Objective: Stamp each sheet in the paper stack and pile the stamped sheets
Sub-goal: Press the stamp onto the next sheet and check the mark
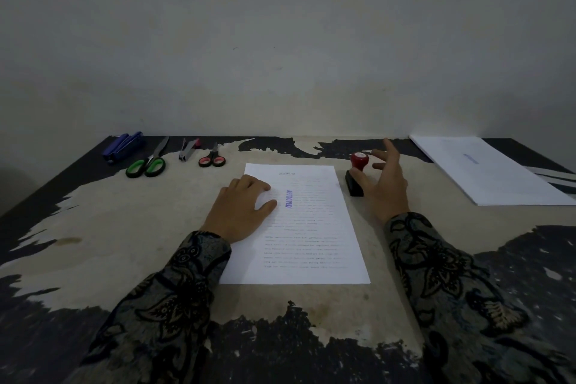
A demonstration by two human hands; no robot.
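While my left hand point(241, 207) lies flat on the thin, floppy stamped white sheet point(307, 227) mid-table, my right hand point(385, 179), fingers spread, touches the rigid red-knobbed black stamp point(356, 173) beside it, best gripped at the knob.

A printed sheet point(299, 224) bearing a blue stamp mark lies on the worn tabletop point(124, 243), the left hand point(241, 207) resting flat on its left edge. Just right of it stands a red-knobbed stamp point(356, 173), the right hand point(385, 179) open beside it, thumb touching. A paper pile point(486, 170) sits far right; scissors point(146, 164) far left.
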